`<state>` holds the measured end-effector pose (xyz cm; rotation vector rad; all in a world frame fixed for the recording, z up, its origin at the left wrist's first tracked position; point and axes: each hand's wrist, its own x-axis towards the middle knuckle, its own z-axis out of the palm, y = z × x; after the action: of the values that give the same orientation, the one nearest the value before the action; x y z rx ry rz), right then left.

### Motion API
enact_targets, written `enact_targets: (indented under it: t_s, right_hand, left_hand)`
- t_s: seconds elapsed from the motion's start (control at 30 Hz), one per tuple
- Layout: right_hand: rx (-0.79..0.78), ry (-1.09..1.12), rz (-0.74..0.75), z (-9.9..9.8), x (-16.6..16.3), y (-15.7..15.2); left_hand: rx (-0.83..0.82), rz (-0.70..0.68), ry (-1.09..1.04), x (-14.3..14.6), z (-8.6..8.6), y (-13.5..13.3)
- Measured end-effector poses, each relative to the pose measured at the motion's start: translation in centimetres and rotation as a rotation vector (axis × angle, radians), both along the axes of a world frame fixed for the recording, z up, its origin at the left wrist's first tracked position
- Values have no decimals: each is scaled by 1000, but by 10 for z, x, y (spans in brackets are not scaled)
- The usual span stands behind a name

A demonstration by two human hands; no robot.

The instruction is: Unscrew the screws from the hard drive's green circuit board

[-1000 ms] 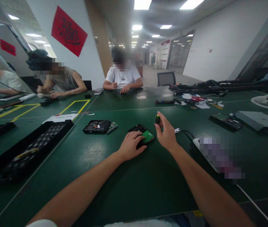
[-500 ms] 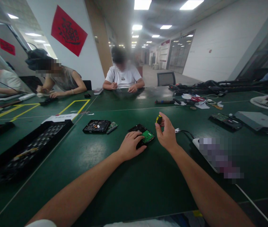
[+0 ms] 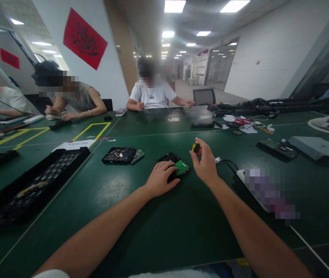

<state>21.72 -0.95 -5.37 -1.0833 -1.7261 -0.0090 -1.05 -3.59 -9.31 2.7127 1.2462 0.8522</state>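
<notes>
A black hard drive with a green circuit board [image 3: 182,167] lies on the green table in front of me. My left hand [image 3: 162,177] grips it from the left, fingers over its top and thumb along the near edge. Just right of the drive, my right hand [image 3: 205,162] is raised above the table, closed around a small yellow-and-black screwdriver [image 3: 195,146]. Its handle shows between thumb and fingers; I cannot make out its shaft. Left of the drive sit another opened hard drive [image 3: 119,155] and a loose circuit board [image 3: 138,156].
A long black tray [image 3: 36,189] with parts stands at left. To the right are a power strip [image 3: 249,189] with a blurred object on it, another hard drive [image 3: 277,148] and a flat grey box [image 3: 317,150]. Tools and cables lie farther back. Several people sit around the table.
The person across the table has moved one arm outward to my right, away from the object in front of them. My hands stay almost in place.
</notes>
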Motion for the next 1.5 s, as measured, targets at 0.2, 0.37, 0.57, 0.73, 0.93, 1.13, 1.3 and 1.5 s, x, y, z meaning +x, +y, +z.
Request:
enact_targets:
  t_s: [0.2,0.37,0.57,0.73,0.93,1.13,1.3,1.5]
  right_hand:
    - [3,7,17,-3,-1,1]
    - [-6,-4,10,-2,0,1]
    - [-12,35,7,-1,1,0]
    - [-24,16,-1,-2,1,1]
    - [-13,36,14,-5,-1,3]
    - [-2,-2,-26,0,-2,-1]
    - [6,-17,-33,0,-2,0]
    - [-16,10,6,-4,-3,0]
  left_hand:
    - [-7,3,11,0,0,0]
    - [-3,6,12,0,0,0]
    - [-1,6,12,0,0,-1]
    - [4,7,16,-1,0,0]
    - [4,3,17,-1,-1,0]
    - [9,4,3,-1,-2,1]
    - [12,5,10,-1,-2,1]
    - [10,4,14,0,0,-1]
